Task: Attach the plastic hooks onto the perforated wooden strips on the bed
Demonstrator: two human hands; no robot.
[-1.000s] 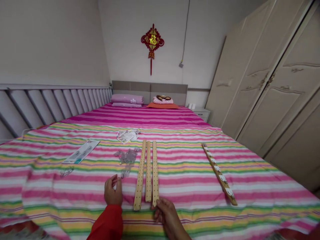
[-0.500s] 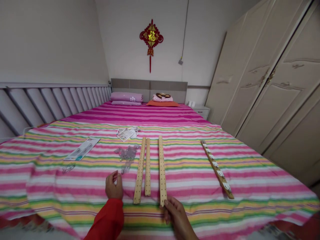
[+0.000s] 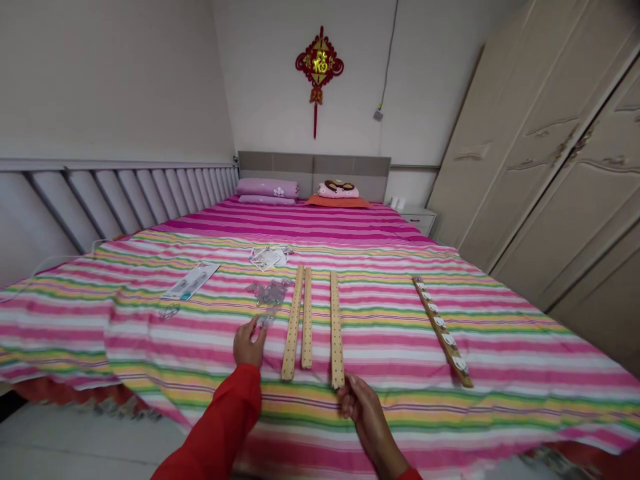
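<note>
Three pale wooden strips with rows of small holes lie lengthwise on the striped cloth: a left strip (image 3: 293, 327), a shorter middle strip (image 3: 307, 320) and a right strip (image 3: 336, 327). My right hand (image 3: 359, 400) pinches the near end of the right strip between thumb and fingers. My left hand (image 3: 250, 341) is at the near edge of some small clear plastic bags (image 3: 270, 295), its thumb and forefinger apart around the nearest bag (image 3: 267, 316). Whether it grips that bag is too small to tell.
Right of the strips lies a darker strip (image 3: 440, 327) with white round pieces. A flat package (image 3: 191, 281), a loose wire-like item (image 3: 169, 311) and a white packet (image 3: 269, 257) lie left and beyond. Pillows (image 3: 267, 189) rest by the headboard (image 3: 350, 167).
The view has shifted, so the scene sits further right. My left hand has reached forward to the nearest plastic bag. My right hand stays at the right strip's near end.
</note>
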